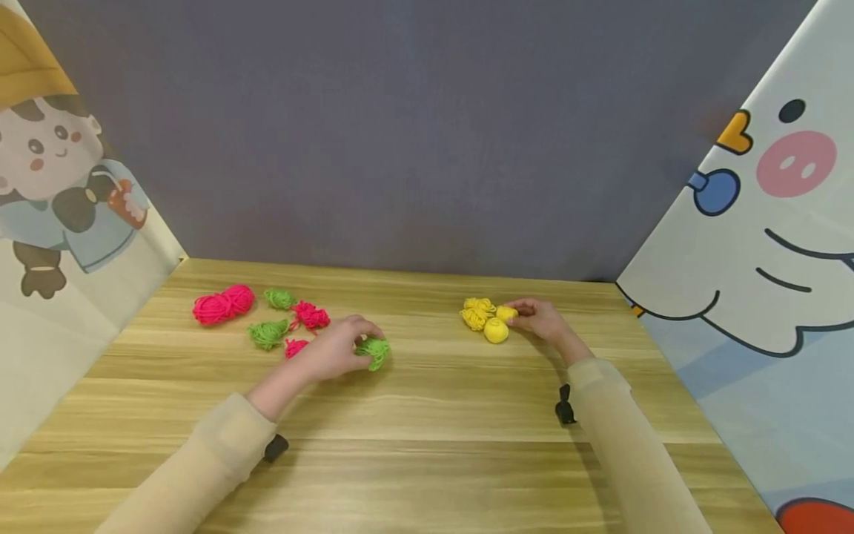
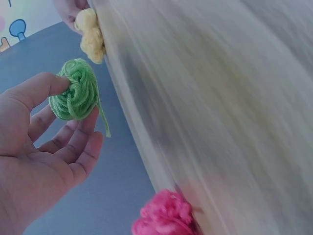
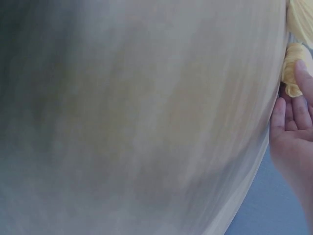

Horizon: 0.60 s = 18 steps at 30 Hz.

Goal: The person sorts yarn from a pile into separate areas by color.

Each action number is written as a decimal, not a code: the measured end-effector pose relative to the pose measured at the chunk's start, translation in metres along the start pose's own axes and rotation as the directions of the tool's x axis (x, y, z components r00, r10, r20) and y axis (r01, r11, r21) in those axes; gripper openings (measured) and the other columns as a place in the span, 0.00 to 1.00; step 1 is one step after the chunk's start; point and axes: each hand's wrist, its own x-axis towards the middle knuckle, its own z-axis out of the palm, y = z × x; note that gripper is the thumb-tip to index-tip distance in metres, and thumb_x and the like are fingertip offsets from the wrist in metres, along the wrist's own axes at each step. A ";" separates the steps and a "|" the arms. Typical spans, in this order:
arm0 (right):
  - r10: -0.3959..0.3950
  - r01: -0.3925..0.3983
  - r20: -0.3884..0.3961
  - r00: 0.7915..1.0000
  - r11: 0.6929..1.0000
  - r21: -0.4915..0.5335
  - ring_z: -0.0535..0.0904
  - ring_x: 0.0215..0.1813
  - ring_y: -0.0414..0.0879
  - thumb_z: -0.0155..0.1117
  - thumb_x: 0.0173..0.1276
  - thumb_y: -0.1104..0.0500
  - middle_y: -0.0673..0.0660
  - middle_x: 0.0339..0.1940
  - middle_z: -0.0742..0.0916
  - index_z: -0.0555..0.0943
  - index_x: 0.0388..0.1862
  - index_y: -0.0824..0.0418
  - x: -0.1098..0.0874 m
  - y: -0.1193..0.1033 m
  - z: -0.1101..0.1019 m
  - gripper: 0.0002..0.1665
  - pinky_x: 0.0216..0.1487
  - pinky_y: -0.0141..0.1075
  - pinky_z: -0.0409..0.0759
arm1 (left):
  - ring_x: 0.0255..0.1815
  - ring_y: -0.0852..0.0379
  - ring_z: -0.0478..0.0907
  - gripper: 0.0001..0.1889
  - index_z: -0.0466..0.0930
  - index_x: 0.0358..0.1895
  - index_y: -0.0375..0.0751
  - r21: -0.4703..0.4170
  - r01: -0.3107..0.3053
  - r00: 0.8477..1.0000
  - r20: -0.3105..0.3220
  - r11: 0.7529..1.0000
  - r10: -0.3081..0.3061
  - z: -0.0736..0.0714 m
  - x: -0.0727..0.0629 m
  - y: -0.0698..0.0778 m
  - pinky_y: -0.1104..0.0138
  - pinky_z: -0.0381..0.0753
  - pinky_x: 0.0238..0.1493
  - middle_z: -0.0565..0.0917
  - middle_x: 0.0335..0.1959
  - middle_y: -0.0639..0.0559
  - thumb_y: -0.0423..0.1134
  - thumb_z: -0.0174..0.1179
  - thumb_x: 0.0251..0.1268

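Observation:
My left hand (image 1: 340, 346) pinches a ball of green yarn (image 2: 76, 90) between thumb and fingers, and a loose strand hangs from it. Over at the right, my right hand (image 1: 539, 319) holds a small yellow yarn ball (image 1: 506, 314) between thumb and fingers. Touching or close beside that ball are another round yellow ball (image 1: 496, 331) and looser yellow yarn (image 1: 477, 314). Behind the left hand lie two green yarn bundles, one nearer (image 1: 268, 334) and one farther back, with red-pink yarn (image 1: 310, 315) among them. The left forearm partly hides another pink piece (image 1: 295, 347).
A larger pink skein (image 1: 224, 305) lies at the far left of the wooden table (image 1: 414, 460). A dark grey panel (image 1: 400, 133) stands along the back edge. Printed cartoon panels flank both sides. Black straps (image 1: 565, 405) show at the wrists.

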 end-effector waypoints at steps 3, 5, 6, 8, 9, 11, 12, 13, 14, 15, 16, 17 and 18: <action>0.000 0.000 0.003 1.000 1.000 -0.002 0.70 0.65 0.57 0.64 0.65 0.55 0.64 0.62 0.77 0.74 0.61 0.62 0.000 0.001 0.000 0.27 0.64 0.49 0.69 | 0.41 0.55 0.78 0.19 0.81 0.49 0.42 0.009 0.006 1.000 -0.013 1.000 -0.006 0.002 0.001 0.008 0.66 0.80 0.41 0.81 0.43 0.50 0.35 0.67 0.51; 0.002 -0.002 0.006 1.000 1.000 -0.002 0.69 0.65 0.57 0.64 0.65 0.54 0.64 0.62 0.77 0.74 0.62 0.62 0.000 0.001 0.000 0.28 0.64 0.49 0.69 | 0.40 0.56 0.78 0.19 0.81 0.49 0.43 0.015 0.012 1.000 -0.024 1.000 -0.011 0.002 0.001 0.012 0.66 0.80 0.41 0.81 0.44 0.51 0.36 0.67 0.51; 0.001 -0.001 0.007 1.000 1.000 -0.002 0.70 0.65 0.57 0.64 0.65 0.54 0.64 0.62 0.77 0.74 0.62 0.62 0.000 0.001 0.000 0.28 0.64 0.49 0.70 | 0.40 0.56 0.77 0.19 0.81 0.49 0.43 0.013 0.012 1.000 -0.029 1.000 -0.012 0.003 0.002 0.015 0.67 0.79 0.41 0.80 0.44 0.51 0.36 0.67 0.51; -0.001 0.001 0.008 1.000 1.000 0.001 0.70 0.65 0.57 0.64 0.65 0.54 0.65 0.62 0.77 0.73 0.62 0.62 0.000 0.001 0.000 0.28 0.64 0.49 0.70 | 0.40 0.57 0.77 0.19 0.81 0.49 0.44 0.006 0.014 0.999 -0.037 1.000 -0.014 0.004 0.003 0.019 0.67 0.79 0.41 0.80 0.44 0.51 0.36 0.67 0.51; -0.003 0.003 0.009 1.000 1.000 0.001 0.70 0.64 0.57 0.64 0.65 0.54 0.65 0.62 0.77 0.73 0.62 0.62 0.000 0.001 0.000 0.28 0.63 0.49 0.70 | 0.40 0.57 0.77 0.19 0.81 0.49 0.44 0.002 0.010 0.999 -0.042 1.000 -0.010 0.004 0.003 0.021 0.67 0.80 0.41 0.80 0.44 0.51 0.36 0.67 0.51; -0.004 0.004 0.006 1.000 1.000 0.001 0.70 0.64 0.57 0.64 0.65 0.55 0.65 0.61 0.77 0.73 0.62 0.62 0.000 0.001 0.000 0.27 0.63 0.49 0.71 | 0.40 0.57 0.77 0.19 0.81 0.49 0.43 -0.016 0.001 0.999 -0.049 1.000 -0.001 0.006 0.004 0.026 0.66 0.80 0.41 0.80 0.44 0.52 0.36 0.67 0.51; -0.005 0.005 0.004 1.000 1.000 -0.002 0.71 0.64 0.57 0.64 0.65 0.55 0.65 0.61 0.77 0.74 0.61 0.63 0.000 0.002 0.000 0.27 0.63 0.48 0.71 | 0.40 0.57 0.77 0.19 0.80 0.49 0.43 -0.022 -0.006 0.999 -0.051 1.000 0.005 0.006 0.005 0.028 0.65 0.81 0.42 0.80 0.44 0.52 0.36 0.67 0.51; -0.005 0.005 0.003 1.000 1.000 -0.001 0.71 0.64 0.57 0.64 0.65 0.55 0.65 0.61 0.77 0.74 0.61 0.63 0.000 0.002 0.001 0.27 0.63 0.48 0.71 | 0.40 0.57 0.77 0.19 0.80 0.49 0.43 -0.029 -0.011 0.998 -0.055 1.000 0.009 0.007 0.005 0.030 0.65 0.81 0.42 0.80 0.44 0.52 0.35 0.67 0.51; -0.005 0.005 0.002 1.000 1.000 -0.001 0.71 0.64 0.57 0.64 0.65 0.55 0.65 0.61 0.77 0.74 0.61 0.63 0.001 0.002 0.001 0.27 0.63 0.48 0.71 | 0.40 0.57 0.77 0.19 0.80 0.49 0.43 -0.037 -0.017 0.998 -0.058 0.999 0.015 0.008 0.006 0.032 0.64 0.81 0.42 0.80 0.44 0.52 0.35 0.67 0.51; -0.005 0.005 0.000 1.000 1.000 -0.003 0.71 0.64 0.57 0.64 0.65 0.55 0.65 0.61 0.77 0.74 0.61 0.63 0.001 0.003 0.001 0.27 0.63 0.48 0.71 | 0.40 0.57 0.77 0.19 0.80 0.49 0.43 -0.041 -0.021 0.998 -0.060 0.999 0.018 0.009 0.006 0.033 0.64 0.81 0.43 0.80 0.44 0.52 0.35 0.67 0.51; -0.004 0.004 0.000 1.000 1.000 -0.001 0.71 0.64 0.57 0.64 0.65 0.55 0.65 0.61 0.77 0.74 0.61 0.63 0.001 0.003 0.001 0.27 0.63 0.48 0.71 | 0.40 0.57 0.77 0.19 0.80 0.49 0.42 -0.047 -0.024 0.998 -0.062 0.999 0.021 0.009 0.007 0.035 0.64 0.81 0.43 0.80 0.44 0.51 0.34 0.67 0.50; -0.003 0.003 0.000 1.000 1.000 0.001 0.71 0.64 0.57 0.64 0.65 0.55 0.65 0.61 0.77 0.74 0.61 0.63 0.002 0.003 0.001 0.27 0.63 0.48 0.71 | 0.40 0.57 0.77 0.19 0.80 0.49 0.42 -0.046 -0.027 0.998 -0.064 0.999 0.024 0.010 0.008 0.036 0.65 0.81 0.42 0.80 0.44 0.51 0.34 0.67 0.50; -0.002 0.002 0.001 1.000 1.000 0.000 0.71 0.64 0.57 0.64 0.65 0.55 0.65 0.61 0.77 0.74 0.61 0.63 0.002 0.003 0.001 0.27 0.62 0.48 0.71 | 0.40 0.57 0.77 0.19 0.80 0.49 0.42 -0.050 -0.030 0.998 -0.065 0.998 0.027 0.011 0.009 0.038 0.65 0.81 0.42 0.80 0.45 0.50 0.34 0.67 0.50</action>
